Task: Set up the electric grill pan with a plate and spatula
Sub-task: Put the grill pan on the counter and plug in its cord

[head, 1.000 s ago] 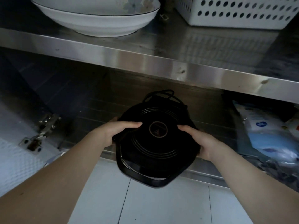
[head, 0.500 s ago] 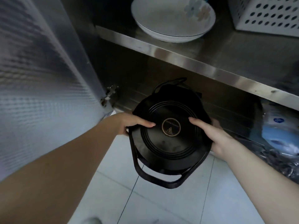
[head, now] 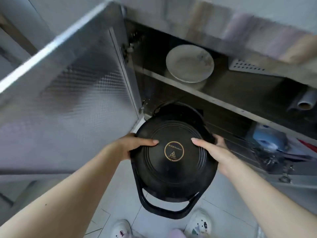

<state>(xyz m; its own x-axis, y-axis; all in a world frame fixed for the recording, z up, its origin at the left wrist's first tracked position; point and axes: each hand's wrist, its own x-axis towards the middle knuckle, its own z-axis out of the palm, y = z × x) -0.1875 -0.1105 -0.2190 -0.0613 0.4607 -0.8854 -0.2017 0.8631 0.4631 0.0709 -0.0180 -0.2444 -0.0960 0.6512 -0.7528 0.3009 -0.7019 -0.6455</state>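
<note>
Cabinet door [head: 72, 86], textured metal, stood open at far left, hinged against the cabinet frame.

Left hand [head: 132, 146] was closed on the left rim of the electric grill pan [head: 173, 152]: thumb lay across the top face, pointing toward the centre; the other fingers were hidden under the rim.

The pan was black and round, with raised concentric rings and a gold ring-shaped label at the centre. It was held in the air between both hands, in front of the open cabinet, over the light tiled floor [head: 120, 191]. A black loop handle projected from its near edge. A dark cord looped behind its far edge; its end could not be made out.

Right hand [head: 216, 152] gripped the right rim, thumb on top pointing inward, fingers curled round the far side.

Above and behind the pan, a white plate [head: 189, 63] sat on the upper steel shelf [head: 223, 102]. To its right on the same shelf, a corner of a perforated white basket [head: 245, 66] showed.

Lower shelf, right: blue-and-white packets [head: 267, 140], blurred. A roll end [head: 305, 104] showed at the far right.

Bottom edge: two light shoes [head: 199, 224] on the floor.
</note>
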